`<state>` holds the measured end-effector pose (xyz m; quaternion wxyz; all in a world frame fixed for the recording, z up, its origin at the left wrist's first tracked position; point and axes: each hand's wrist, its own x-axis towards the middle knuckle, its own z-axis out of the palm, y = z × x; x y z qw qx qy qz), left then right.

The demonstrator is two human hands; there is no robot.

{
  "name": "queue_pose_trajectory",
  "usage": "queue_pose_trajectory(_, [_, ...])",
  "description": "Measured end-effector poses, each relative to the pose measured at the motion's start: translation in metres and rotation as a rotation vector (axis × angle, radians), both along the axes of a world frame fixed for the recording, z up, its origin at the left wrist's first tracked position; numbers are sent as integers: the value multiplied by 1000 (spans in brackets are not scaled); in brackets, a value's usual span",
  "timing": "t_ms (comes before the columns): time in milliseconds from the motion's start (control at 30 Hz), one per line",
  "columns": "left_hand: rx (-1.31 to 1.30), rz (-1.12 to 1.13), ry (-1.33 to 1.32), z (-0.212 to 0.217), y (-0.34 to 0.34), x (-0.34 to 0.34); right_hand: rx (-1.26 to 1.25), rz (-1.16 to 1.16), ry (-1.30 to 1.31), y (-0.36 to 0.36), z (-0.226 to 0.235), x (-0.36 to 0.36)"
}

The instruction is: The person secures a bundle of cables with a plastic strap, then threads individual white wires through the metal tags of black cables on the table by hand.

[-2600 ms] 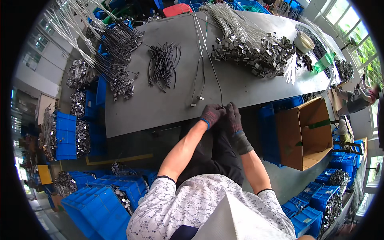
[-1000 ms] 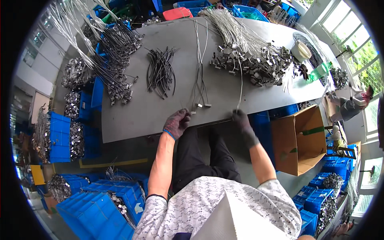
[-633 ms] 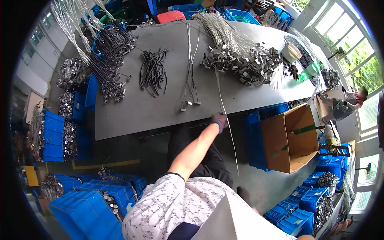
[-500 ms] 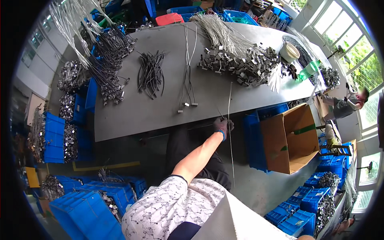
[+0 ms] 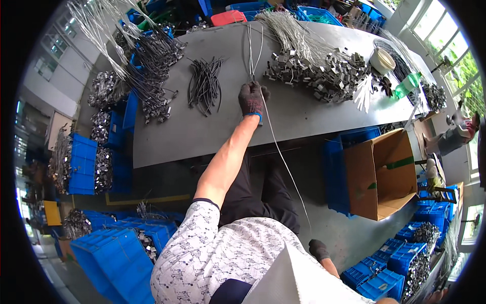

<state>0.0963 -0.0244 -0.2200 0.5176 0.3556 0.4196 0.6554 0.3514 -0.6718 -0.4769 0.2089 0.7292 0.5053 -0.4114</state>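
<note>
My left hand [image 5: 252,99], in a dark knit glove with a blue cuff, is over the middle of the grey table, closed on a long thin pale cable [image 5: 280,150]. It covers the lower part of a few pale cables [image 5: 250,50] lying lengthwise there; their connectors are hidden. From this hand the long cable runs over the table edge and down toward my right hand [image 5: 319,250]. That gloved hand is low at my right side, fingers curled near the cable's lower end. Whether it grips the cable is too small to tell.
A bundle of short black cables [image 5: 205,85] lies left of my left hand. Right of it is a large heap of cables with metal connectors [image 5: 324,76]. A green bottle [image 5: 407,85] and a white tub [image 5: 382,62] are farther right. An open cardboard box [image 5: 360,180] stands beside the table.
My left hand has moved forward from the table's near edge onto the cables in the middle. The long cable has moved with it and now slants. My right hand has come into view low at the right.
</note>
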Motion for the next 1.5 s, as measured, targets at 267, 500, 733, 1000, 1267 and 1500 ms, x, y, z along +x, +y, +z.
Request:
queue_pose_trajectory(267, [-195,-316,83,-26,21,-49,-18,-93,68,3,6,-13])
queue_pose_trajectory(500, [-369,-624,-110,-27,-5,-60,-47,-100,149,-1,26,-14])
queue_pose_trajectory(733, [-252,-231,-260,-19,9,-46,-56,59,19,22,30,9])
queue_pose_trajectory(1000, [-154,-182,116,-18,-2,-67,-76,66,21,16,27,15])
queue_pose_trajectory(1267, [-288,-966,427,-50,-108,-57,62,-34,120,26,6,-9])
queue_pose_trajectory(1500, [-164,-313,238,-84,-97,-26,475,142,188,142,3,-21])
